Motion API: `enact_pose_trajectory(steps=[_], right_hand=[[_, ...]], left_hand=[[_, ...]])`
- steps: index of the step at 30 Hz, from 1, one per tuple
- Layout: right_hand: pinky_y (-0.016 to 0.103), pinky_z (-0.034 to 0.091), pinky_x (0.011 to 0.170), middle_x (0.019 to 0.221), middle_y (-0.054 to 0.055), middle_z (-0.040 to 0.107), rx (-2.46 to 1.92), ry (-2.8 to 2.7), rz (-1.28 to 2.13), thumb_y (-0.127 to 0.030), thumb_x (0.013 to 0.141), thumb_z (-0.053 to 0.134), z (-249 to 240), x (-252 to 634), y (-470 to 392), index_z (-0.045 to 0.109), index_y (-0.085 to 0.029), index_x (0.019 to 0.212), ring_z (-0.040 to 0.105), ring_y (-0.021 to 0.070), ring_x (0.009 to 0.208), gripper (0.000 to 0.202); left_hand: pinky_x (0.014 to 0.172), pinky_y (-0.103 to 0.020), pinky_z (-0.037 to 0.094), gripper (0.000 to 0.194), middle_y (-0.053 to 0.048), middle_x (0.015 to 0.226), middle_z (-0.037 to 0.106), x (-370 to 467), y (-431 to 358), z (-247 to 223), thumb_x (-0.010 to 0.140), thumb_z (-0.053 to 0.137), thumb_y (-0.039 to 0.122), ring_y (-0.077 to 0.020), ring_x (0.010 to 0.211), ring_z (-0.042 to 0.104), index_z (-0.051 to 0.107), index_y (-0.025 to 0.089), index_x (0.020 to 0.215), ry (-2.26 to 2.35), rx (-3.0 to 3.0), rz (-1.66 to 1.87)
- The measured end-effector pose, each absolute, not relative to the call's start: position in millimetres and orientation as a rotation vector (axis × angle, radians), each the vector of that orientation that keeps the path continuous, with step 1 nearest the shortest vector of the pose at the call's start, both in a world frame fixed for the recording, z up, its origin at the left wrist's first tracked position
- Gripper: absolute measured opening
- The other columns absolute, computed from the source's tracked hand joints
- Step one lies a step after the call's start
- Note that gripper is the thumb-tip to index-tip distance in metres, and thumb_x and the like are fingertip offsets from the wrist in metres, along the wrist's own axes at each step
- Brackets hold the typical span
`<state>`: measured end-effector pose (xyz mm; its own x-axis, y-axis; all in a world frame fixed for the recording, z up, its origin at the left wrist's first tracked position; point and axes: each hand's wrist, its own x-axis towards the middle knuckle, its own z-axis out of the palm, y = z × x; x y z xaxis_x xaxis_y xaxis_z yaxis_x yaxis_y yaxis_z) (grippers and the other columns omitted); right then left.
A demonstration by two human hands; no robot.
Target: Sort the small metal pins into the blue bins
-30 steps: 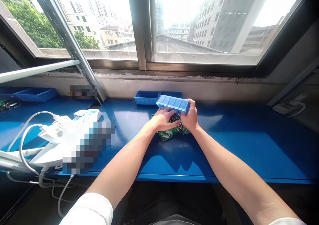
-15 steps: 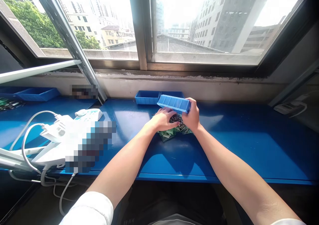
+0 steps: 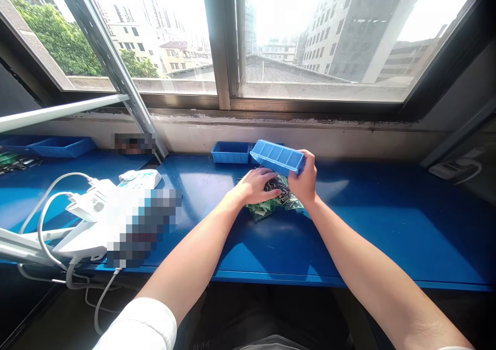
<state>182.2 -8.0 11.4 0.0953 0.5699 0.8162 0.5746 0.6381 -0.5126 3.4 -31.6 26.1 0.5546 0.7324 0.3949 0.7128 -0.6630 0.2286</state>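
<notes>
A light blue plastic bin [image 3: 277, 156] is tipped on its side above the table, its ribbed underside or side facing me. My right hand [image 3: 304, 179] grips its right end. Below it lies a pile of small metal parts and green-and-clear plastic packets [image 3: 265, 209]. My left hand [image 3: 258, 184] rests on the left part of this pile, fingers spread, just under the bin's left end. Whether anything is beneath its palm is hidden. Behind, a darker blue bin [image 3: 231, 152] stands by the wall, with another partly covered by the raised bin.
On the left are a white power strip [image 3: 139, 179] with plugs and cables, a white device and a blurred patch. Blue bins [image 3: 64, 147] stand at the far left, behind a metal rack post [image 3: 135, 109]. A white object [image 3: 451, 167] lies at the far right, and windows rise behind the table [image 3: 387, 210].
My right hand has moved slightly up and right with the light blue bin, which now tilts more. More of the pile shows beneath it. My left hand has stayed nearly in place.
</notes>
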Motion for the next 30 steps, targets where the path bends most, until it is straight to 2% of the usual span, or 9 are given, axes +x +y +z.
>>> enact_pose_trajectory(steps=[4,8,12,14,17,20,22,25,30], right_hand=[[0.034,0.046,0.075,0.098,0.005,0.057,-0.985,-1.484,0.035,-0.013,0.064,0.048,15.6,184.2,-8.7,0.041,-0.022,0.109,0.055,0.0194,0.084,0.046],[0.033,0.044,0.072,0.092,0.003,0.057,-1.01,-1.403,0.116,-0.014,0.066,0.049,19.9,185.8,-9.9,0.043,-0.022,0.106,0.054,0.0175,0.076,0.042],[0.031,0.045,0.068,0.089,0.002,0.058,-0.991,-1.304,0.316,-0.017,0.066,0.05,21.2,186.1,-6.9,0.047,-0.022,0.102,0.054,0.0164,0.074,0.037],[0.03,0.046,0.069,0.089,0.001,0.059,-0.938,-1.284,0.448,-0.022,0.067,0.053,20.7,185.2,-4.2,0.049,-0.021,0.101,0.056,0.0167,0.077,0.034],[0.032,0.048,0.073,0.092,0.002,0.06,-0.908,-1.284,0.55,-0.032,0.071,0.058,21.6,182.3,-3.9,0.049,-0.022,0.107,0.058,0.0174,0.082,0.038],[0.037,0.047,0.081,0.112,0.007,0.056,-0.958,-1.316,0.362,-0.044,0.073,0.063,27.0,178.8,-12.0,0.041,-0.024,0.121,0.055,0.0216,0.099,0.057],[0.043,0.043,0.09,0.127,0.011,0.047,-1.004,-1.401,0.103,-0.049,0.071,0.065,32.4,176.7,-20.4,0.04,-0.025,0.125,0.046,0.0275,0.117,0.064],[0.05,0.033,0.099,0.135,0.011,0.04,-1.051,-1.644,-0.173,-0.049,0.072,0.066,38.1,173.8,-30.4,0.051,-0.027,0.116,0.034,0.0332,0.127,0.051],[0.049,0.029,0.101,0.13,0.006,0.05,-1.062,-1.941,-0.346,-0.039,0.079,0.062,36.0,172.4,-29.9,0.061,-0.03,0.107,0.031,0.0316,0.128,0.029]], left_hand=[[0.089,-0.036,0.046,0.03,-0.007,0.103,0.067,-0.2,-28.9,28.6,0.081,0.055,0.04,-0.0222,0.097,0.06,0.065,0.018,0.1,1.344,2.643,1.057],[0.076,-0.032,0.048,0.014,-0.006,0.081,0.064,-8.9,-21.1,30.2,0.081,0.051,0.025,-0.019,0.079,0.059,0.062,0.016,0.084,1.658,2.306,1.487],[0.076,-0.03,0.046,0.022,-0.006,0.091,0.064,-16.6,-13.7,28.0,0.08,0.055,0.03,-0.0182,0.083,0.058,0.06,0.017,0.097,1.651,2.148,1.567],[0.071,-0.028,0.044,0.021,-0.005,0.088,0.065,-17.7,-12.4,26.0,0.083,0.052,0.036,-0.0169,0.079,0.058,0.061,0.018,0.087,1.569,2.181,1.477],[0.059,-0.027,0.038,0.038,-0.002,0.064,0.059,-16.8,-12.7,23.7,0.091,0.04,0.041,-0.0145,0.061,0.052,0.055,0.019,0.065,1.62,2.185,1.372],[0.057,-0.029,0.034,0.041,-0.003,0.056,0.055,-14.9,-13.2,24.1,0.092,0.036,0.038,-0.015,0.054,0.05,0.05,0.019,0.059,1.792,2.149,1.368],[0.059,-0.03,0.035,0.038,-0.005,0.059,0.058,-14.0,-13.1,25.8,0.09,0.038,0.036,-0.0173,0.058,0.054,0.052,0.019,0.059,1.911,2.112,1.346],[0.063,-0.032,0.038,0.036,-0.009,0.063,0.063,-14.0,-12.7,29.6,0.087,0.04,0.035,-0.0218,0.065,0.059,0.056,0.019,0.06,2.057,1.969,1.305],[0.063,-0.032,0.039,0.034,-0.009,0.06,0.064,-16.4,-16.0,36.5,0.084,0.043,0.036,-0.023,0.068,0.06,0.057,0.02,0.057,1.999,1.763,1.344]])
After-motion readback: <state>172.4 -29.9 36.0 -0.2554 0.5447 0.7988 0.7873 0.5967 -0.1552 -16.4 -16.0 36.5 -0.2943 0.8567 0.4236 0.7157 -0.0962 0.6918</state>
